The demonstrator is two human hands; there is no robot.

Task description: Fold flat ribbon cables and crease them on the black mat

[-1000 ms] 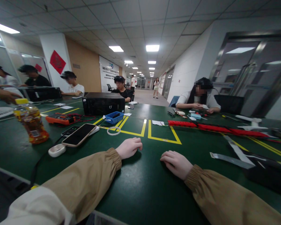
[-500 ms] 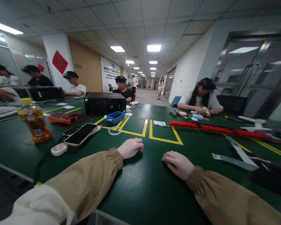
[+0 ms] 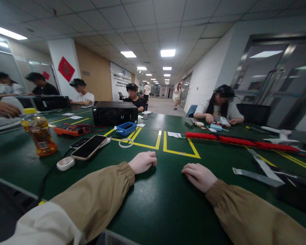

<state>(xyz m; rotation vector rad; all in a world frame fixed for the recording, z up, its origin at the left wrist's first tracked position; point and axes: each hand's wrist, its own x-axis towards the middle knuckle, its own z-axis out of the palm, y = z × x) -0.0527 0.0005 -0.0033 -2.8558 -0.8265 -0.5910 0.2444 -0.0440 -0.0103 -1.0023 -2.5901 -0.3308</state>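
Note:
My left hand [image 3: 142,162] rests on the green tabletop [image 3: 153,200], its fingers loosely bent and nothing seen in them. To its right, across a gap of bare table, my right hand [image 3: 199,177] lies palm down. Its fingers are loosely extended and hold nothing that shows. Just beyond both hands are yellow tape outlines [image 3: 181,153] on the table. A white ring [image 3: 125,143], maybe a roll of tape, lies past my left hand. Left of that is a phone [image 3: 89,147] beside a small white case [image 3: 65,164].
A bottle [image 3: 39,132] stands at left, near an orange multimeter [image 3: 69,130]. Farther back are a blue tray [image 3: 126,128] and a black computer case [image 3: 114,113]. A red strip [image 3: 234,140] and grey flat cables [image 3: 257,177] lie at right. A co-worker [image 3: 219,105] sits across the table.
My right hand has shifted slightly to the right, away from my left hand. The left hand stays in place. Across the table, the co-worker's hand has moved left.

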